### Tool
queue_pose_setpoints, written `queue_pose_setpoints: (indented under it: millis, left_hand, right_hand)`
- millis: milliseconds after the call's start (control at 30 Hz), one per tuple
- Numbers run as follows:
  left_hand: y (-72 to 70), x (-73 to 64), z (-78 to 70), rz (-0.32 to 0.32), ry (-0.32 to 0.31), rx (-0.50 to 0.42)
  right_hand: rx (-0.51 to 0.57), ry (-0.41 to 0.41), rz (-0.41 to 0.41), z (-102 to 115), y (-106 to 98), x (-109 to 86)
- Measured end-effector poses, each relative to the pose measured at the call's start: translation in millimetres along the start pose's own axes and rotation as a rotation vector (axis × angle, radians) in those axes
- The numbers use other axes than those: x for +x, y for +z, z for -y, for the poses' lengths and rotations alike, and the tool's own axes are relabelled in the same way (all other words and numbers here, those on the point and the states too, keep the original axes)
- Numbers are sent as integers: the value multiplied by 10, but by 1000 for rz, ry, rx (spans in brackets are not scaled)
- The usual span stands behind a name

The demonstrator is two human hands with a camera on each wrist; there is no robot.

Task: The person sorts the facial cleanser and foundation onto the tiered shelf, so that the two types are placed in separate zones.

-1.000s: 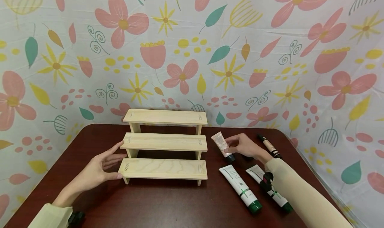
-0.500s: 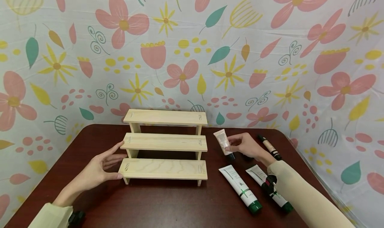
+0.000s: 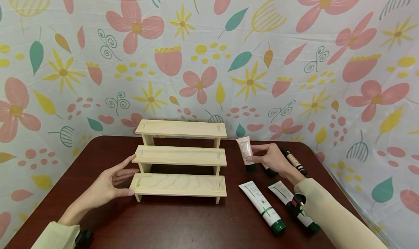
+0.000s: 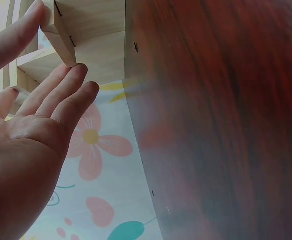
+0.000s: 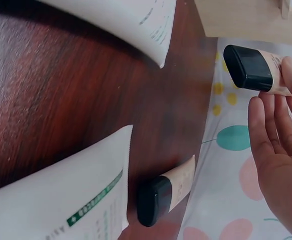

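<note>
My right hand [image 3: 271,158] pinches a small pinkish-beige squeeze tube [image 3: 244,149] near its black cap, thumb on one side and fingers on the other. In the right wrist view its cap [image 5: 248,68] hangs above the table, and in the head view the tube is nearly upright, cap down. To the left, my left hand [image 3: 101,189] rests at the end of a three-step wooden display stand [image 3: 180,183]. Its thumb touches the bottom step and its index fingertip the middle one. The left wrist view shows these fingers [image 4: 68,102] extended along the stand's end [image 4: 60,40].
Two white tubes with green caps, one on the left [image 3: 262,205] and one on the right [image 3: 282,190], lie near the right forearm. A beige tube with a black cap [image 3: 270,172] lies under the right hand. Another [image 3: 294,161] lies farther right on the dark table [image 3: 183,227].
The right hand has lifted slightly and shifted right, turning the beige tube from a slant to nearly upright. The left hand and the stand stay where they were.
</note>
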State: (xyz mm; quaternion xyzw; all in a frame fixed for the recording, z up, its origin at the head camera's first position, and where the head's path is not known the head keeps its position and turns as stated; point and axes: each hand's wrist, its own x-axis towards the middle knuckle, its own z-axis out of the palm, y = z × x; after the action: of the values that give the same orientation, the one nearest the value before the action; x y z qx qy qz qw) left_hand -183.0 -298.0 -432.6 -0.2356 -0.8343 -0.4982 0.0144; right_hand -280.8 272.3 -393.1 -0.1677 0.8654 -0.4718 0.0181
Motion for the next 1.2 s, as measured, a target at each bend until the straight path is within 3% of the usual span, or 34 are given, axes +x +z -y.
queue_pose_setpoints:
  millis: [333,767,1000,1200]
  left_hand:
    - [-3,-3,9,-3,8,4]
    - [0,5,5,-7,-1,-5]
    - [-6,0,6,-6,5,-6]
    - [-10,3,9,-3,4,-10]
  right_hand:
    - [60,-9,-45,101,39,8]
    - [57,-55,-124,411,34,24]
    - [154,-90,-128,584,43,51]
    - [158,-97,-132,723,48,91]
